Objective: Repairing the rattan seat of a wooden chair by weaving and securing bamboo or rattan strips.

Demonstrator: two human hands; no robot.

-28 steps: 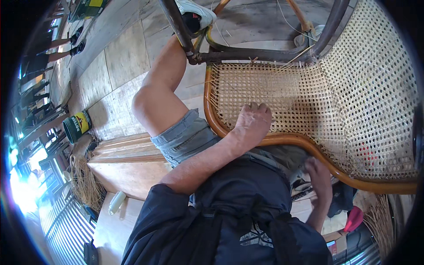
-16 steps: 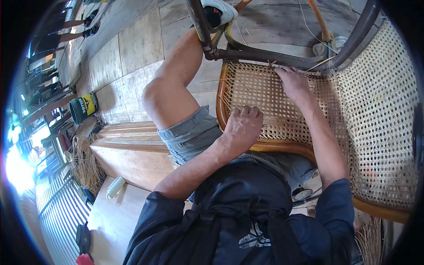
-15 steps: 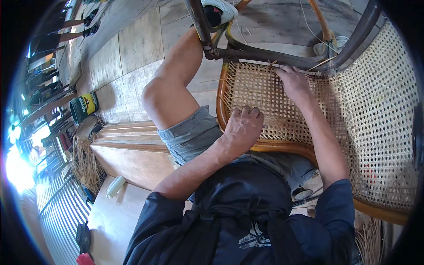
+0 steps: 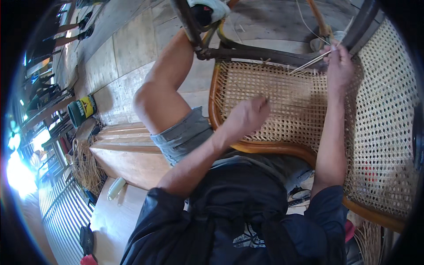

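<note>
A woven cane seat (image 4: 287,121) in a curved brown wooden frame lies across my lap, its cane backrest (image 4: 382,119) rising on the right. My right hand (image 4: 340,70) is over the seat's far right edge, fingers pinched around thin cane strands (image 4: 308,64). These strands run from the hand down left to the far edge of the weave. Above the middle of the seat, my left hand (image 4: 248,115) is closed in a loose fist and a little blurred. Whatever it may hold is hidden.
A dark chair rail (image 4: 265,56) runs along the seat's far side. Left of my bent leg stand a wooden bench (image 4: 128,161), a bundle of cane strands (image 4: 86,163) and a dark bucket with a yellow label (image 4: 77,112). A pale bottle (image 4: 115,187) lies on a board nearby.
My right hand has moved right from the far edge of the weave and now pinches cane strands. My left hand has lifted off the weave slightly and curled closed.
</note>
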